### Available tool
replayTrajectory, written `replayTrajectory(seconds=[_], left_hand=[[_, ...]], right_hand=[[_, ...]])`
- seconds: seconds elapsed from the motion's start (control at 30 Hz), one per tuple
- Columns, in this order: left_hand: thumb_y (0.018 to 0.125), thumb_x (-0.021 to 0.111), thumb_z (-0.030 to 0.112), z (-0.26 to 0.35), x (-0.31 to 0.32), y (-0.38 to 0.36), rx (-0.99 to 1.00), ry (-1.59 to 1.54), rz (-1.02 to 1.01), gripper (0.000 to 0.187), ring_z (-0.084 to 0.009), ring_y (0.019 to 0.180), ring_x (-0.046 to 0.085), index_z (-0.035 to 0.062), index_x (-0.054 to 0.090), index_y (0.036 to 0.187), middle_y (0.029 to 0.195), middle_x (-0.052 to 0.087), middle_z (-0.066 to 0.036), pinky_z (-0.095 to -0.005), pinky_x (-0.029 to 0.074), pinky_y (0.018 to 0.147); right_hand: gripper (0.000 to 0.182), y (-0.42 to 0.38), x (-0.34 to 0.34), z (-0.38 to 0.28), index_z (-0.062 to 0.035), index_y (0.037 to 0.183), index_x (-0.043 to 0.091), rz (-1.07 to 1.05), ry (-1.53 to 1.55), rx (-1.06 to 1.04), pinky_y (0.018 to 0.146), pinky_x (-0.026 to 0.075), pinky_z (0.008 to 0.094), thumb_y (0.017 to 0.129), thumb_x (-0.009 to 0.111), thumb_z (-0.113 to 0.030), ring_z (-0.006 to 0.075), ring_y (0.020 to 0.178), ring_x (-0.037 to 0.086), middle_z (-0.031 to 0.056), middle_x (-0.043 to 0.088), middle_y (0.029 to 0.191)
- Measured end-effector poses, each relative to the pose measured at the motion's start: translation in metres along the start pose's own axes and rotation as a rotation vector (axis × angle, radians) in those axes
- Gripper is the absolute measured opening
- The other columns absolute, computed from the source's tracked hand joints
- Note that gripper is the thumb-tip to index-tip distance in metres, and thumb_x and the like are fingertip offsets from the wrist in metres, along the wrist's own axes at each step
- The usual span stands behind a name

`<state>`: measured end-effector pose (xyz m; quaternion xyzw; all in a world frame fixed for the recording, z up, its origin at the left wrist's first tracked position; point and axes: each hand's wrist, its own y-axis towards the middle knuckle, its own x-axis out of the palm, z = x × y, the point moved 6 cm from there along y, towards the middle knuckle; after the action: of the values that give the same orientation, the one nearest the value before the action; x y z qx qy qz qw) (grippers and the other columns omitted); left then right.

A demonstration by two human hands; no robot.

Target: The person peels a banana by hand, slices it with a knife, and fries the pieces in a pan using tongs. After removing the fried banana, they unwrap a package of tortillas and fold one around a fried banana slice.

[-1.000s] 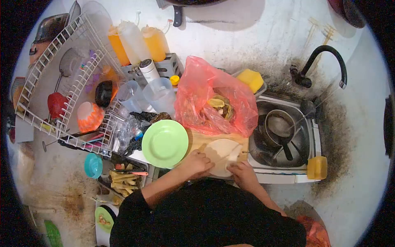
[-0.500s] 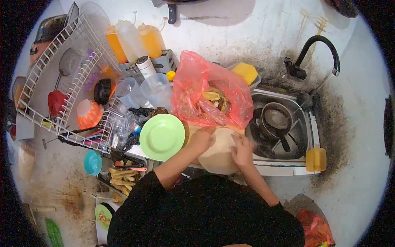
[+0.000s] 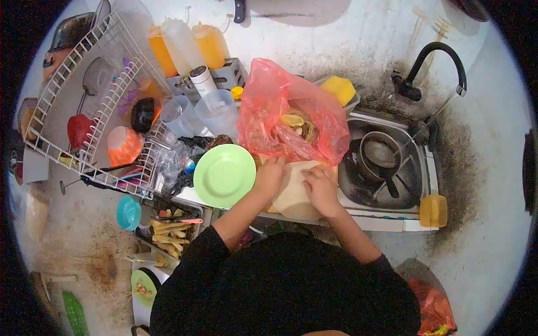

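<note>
A pale tan, flexible sheet (image 3: pixel 294 194) with a rounded near edge lies on a board at the counter's front. My left hand (image 3: pixel 271 179) rests along its left side, fingers stretched away from me. On the sheet's right part lies my right hand (image 3: pixel 321 191), its fingers spread and slightly bent. Just beyond both hands stands an opened red plastic bag (image 3: pixel 263 120) holding yellowish-brown contents. Left of my left hand is a light green plate (image 3: pixel 224 176), close to my wrist.
To the right, a sink (image 3: pixel 412 193) holds a dark pan (image 3: pixel 381 155) under a black faucet (image 3: pixel 434 53). A white dish rack (image 3: pixel 89 162) stands at left. Clear plastic cups (image 3: pixel 216 115) and sauce bottles (image 3: pixel 210 47) stand behind the plate. A yellow sponge (image 3: pixel 339 89) sits behind the bag.
The whole view has shifted slightly, so the counter appears higher. My right hand has moved left over the sheet, and my left hand has drawn slightly left.
</note>
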<state>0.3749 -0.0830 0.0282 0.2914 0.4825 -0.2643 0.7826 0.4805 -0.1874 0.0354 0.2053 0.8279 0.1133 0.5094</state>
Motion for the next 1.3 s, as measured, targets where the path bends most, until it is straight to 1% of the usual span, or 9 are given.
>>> replayTrajectory(seconds=[0.33,0.43,0.63,0.87,0.97,1.03,1.1,1.17,1.3], left_hand=[[0.075,0.047,0.008,0.024,-0.028,0.045,0.473,0.145,0.29,0.032,-0.0246,0.107,0.044,0.0066,0.049,0.107,0.112,0.047,-0.009,-0.0421,0.034,0.087],[0.079,0.043,0.01,0.029,-0.034,0.07,0.45,0.153,0.204,0.026,-0.0234,0.102,0.05,0.007,0.049,0.104,0.106,0.054,-0.01,-0.042,0.032,0.088],[0.081,0.043,0.018,0.015,-0.027,0.072,0.13,0.359,-0.29,0.019,-0.0271,0.078,0.06,0.0069,0.053,0.093,0.08,0.061,-0.011,-0.0446,0.036,0.083],[0.075,0.049,0.026,0.011,-0.028,0.044,0.709,0.528,-0.071,0.024,-0.0243,0.094,0.055,0.0124,0.067,0.083,0.089,0.063,-0.007,-0.0465,0.035,0.085],[0.074,0.051,0.029,-0.017,-0.017,0.053,0.374,0.884,-0.417,0.021,-0.0245,0.094,0.055,0.0159,0.068,0.078,0.1,0.06,-0.005,-0.0489,0.033,0.086],[0.074,0.052,0.029,-0.017,-0.053,0.063,0.32,0.695,0.207,0.024,-0.0246,0.087,0.058,0.0138,0.066,0.085,0.1,0.061,-0.005,-0.0509,0.033,0.085],[0.073,0.054,0.029,-0.038,-0.069,0.072,0.082,0.611,0.202,0.03,-0.0245,0.083,0.059,0.0125,0.062,0.096,0.1,0.06,-0.006,-0.0524,0.033,0.084],[0.071,0.056,0.029,-0.036,-0.094,0.061,-0.32,0.621,-0.421,0.041,-0.0243,0.084,0.06,0.0117,0.056,0.109,0.101,0.059,-0.008,-0.0533,0.034,0.083],[0.067,0.062,0.028,-0.095,-0.099,0.059,-0.4,0.818,0.142,0.055,-0.0228,0.096,0.053,0.0158,0.047,0.118,0.102,0.055,-0.008,-0.0524,0.034,0.079]], right_hand=[[0.03,-0.01,0.022,0.018,-0.009,0.087,0.064,-0.009,0.137,-0.102,0.087,0.038,0.0366,0.062,0.054,0.004,0.028,0.097,0.048,0.0122,0.055,0.1],[0.023,-0.005,0.019,0.025,-0.0074,0.084,0.063,-0.126,0.478,0.142,0.083,0.041,0.0346,0.065,0.055,0.003,0.0288,0.093,0.051,0.0127,0.055,0.1],[0.016,-0.007,-0.005,0.022,-0.0043,0.086,0.06,0.135,0.486,0.023,0.076,0.045,0.0332,0.071,0.056,-0.001,0.0285,0.088,0.054,0.0134,0.056,0.091],[0.017,0.065,-0.033,0.012,-0.0027,0.088,0.058,0.168,0.454,-0.056,0.081,0.043,0.0348,0.072,0.055,-0.002,0.0305,0.092,0.054,0.0137,0.056,0.094],[0.018,0.104,-0.012,0.024,-0.0035,0.09,0.058,0.144,0.225,-0.083,0.081,0.043,0.0362,0.072,0.055,-0.004,0.0301,0.093,0.053,0.0137,0.055,0.095],[0.02,0.117,-0.007,0.025,-0.0048,0.092,0.058,0.028,-0.052,0.023,0.081,0.042,0.0376,0.072,0.056,-0.006,0.0295,0.095,0.052,0.0134,0.055,0.097],[0.022,0.119,-0.004,0.024,-0.0057,0.095,0.058,-0.11,-0.182,0.093,0.082,0.042,0.0396,0.073,0.054,-0.008,0.0289,0.098,0.051,0.0127,0.055,0.099],[0.022,0.116,-0.002,0.023,-0.006,0.096,0.058,-0.215,-0.282,0.143,0.083,0.041,0.0414,0.075,0.052,-0.01,0.0281,0.101,0.05,0.0119,0.054,0.1],[0.02,0.107,-0.007,0.032,-0.0057,0.094,0.059,-0.262,-0.337,0.245,0.082,0.04,0.0428,0.077,0.049,-0.012,0.0254,0.104,0.048,0.0098,0.053,0.103]])
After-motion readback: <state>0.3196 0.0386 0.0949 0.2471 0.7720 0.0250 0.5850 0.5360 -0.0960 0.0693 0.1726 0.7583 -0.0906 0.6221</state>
